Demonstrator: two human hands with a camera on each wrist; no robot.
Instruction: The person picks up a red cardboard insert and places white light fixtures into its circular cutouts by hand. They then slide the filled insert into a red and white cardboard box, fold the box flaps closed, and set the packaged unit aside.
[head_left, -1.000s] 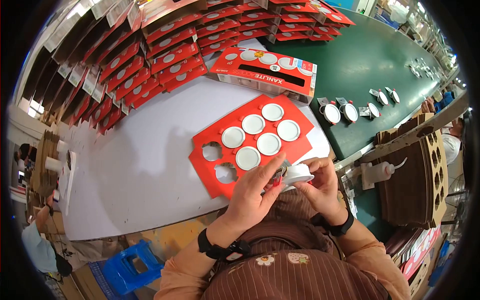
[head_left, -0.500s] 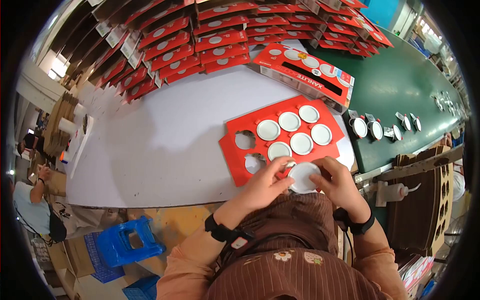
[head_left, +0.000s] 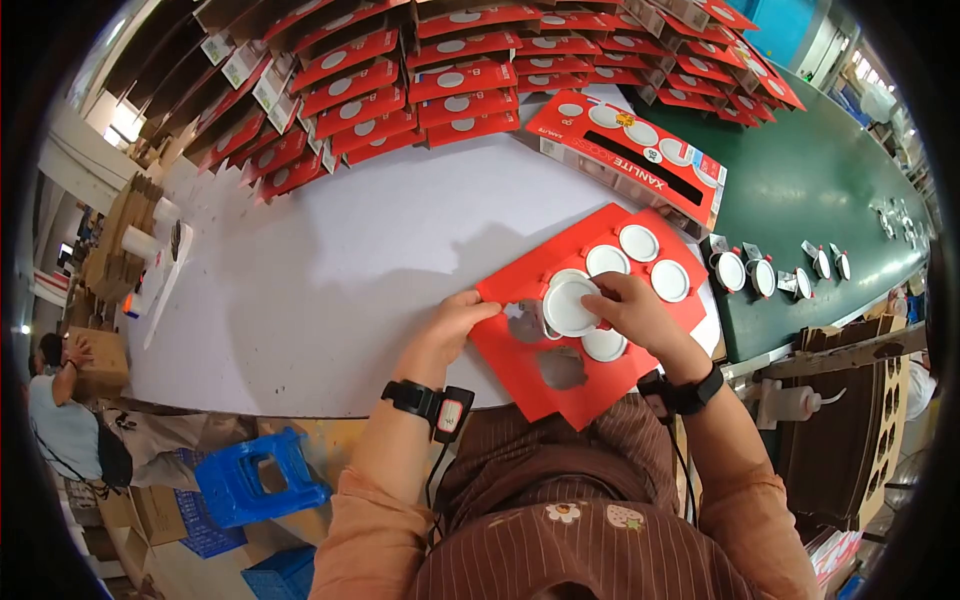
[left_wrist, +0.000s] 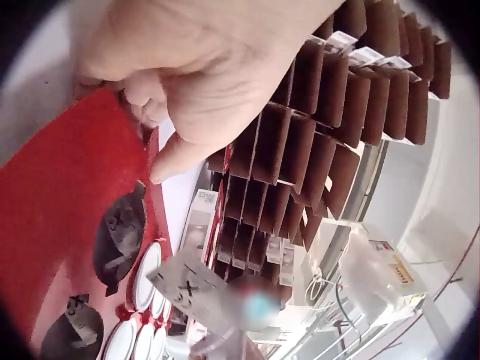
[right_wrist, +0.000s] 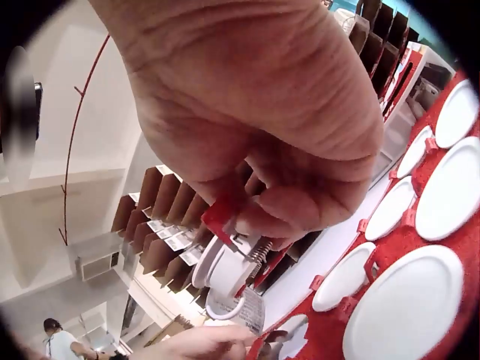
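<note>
- A white table spreads in front of the person in the striped brown apron.
- Along its far side stand rows of red boxes, stacked in tiers, with brown openings showing at one end.
- A green table adjoins it on the person's right.
- Beyond the rail at the person's right is a tall pile of brown cardboard.
- A red card lies at the white table's near right edge, with two open round holes towards the left hand.
- A blue stool is down on the person's left.
- A long printed box rests just past the card.
- The left hand has its thumb and fingers clamped on the card's left corner.
- The right hand has its fingertips closed together round a white light, by its rim and red clip.
- A squeeze bottle is by the rail.
- That white light is over the card, just beside the holes; I can't tell whether it touches.
- Other round lights sit in the card.
- Five loose lights are spaced along the green table's edge.
</note>
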